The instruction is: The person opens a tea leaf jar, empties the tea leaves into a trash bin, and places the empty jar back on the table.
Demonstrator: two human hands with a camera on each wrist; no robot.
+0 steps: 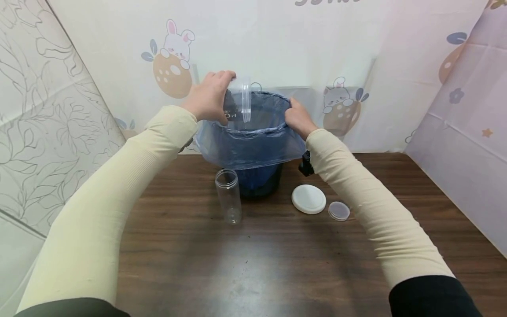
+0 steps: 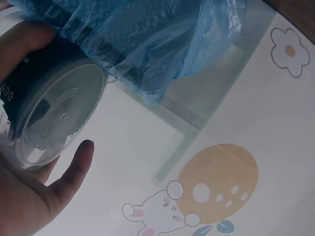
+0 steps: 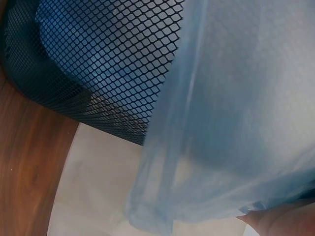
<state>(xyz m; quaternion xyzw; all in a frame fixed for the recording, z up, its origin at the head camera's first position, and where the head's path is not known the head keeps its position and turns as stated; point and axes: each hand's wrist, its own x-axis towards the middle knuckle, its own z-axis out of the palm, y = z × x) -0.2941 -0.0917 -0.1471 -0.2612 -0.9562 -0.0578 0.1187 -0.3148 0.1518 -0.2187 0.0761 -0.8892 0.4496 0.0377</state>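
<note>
My left hand (image 1: 211, 97) grips a clear plastic jar (image 1: 239, 99) with printed lettering, tipped on its side over the mouth of a dark mesh bin (image 1: 261, 180). The jar's round base (image 2: 61, 115) faces the left wrist view. A translucent blue bag (image 1: 253, 149) lines the bin and folds down over its outside. At the bin's right rim, my right hand (image 1: 299, 118) holds the rim and bag edge; only part of that hand shows in the right wrist view, behind the bag (image 3: 226, 108). The bin's mesh wall (image 3: 123, 64) shows beside it.
A tall clear jar (image 1: 229, 198) stands without a lid in front of the bin. To the right lie a white round lid (image 1: 309, 199) and a smaller translucent lid (image 1: 339, 211). All stand on a dark wooden table (image 1: 190, 259), with a printed cloth (image 1: 269, 48) behind.
</note>
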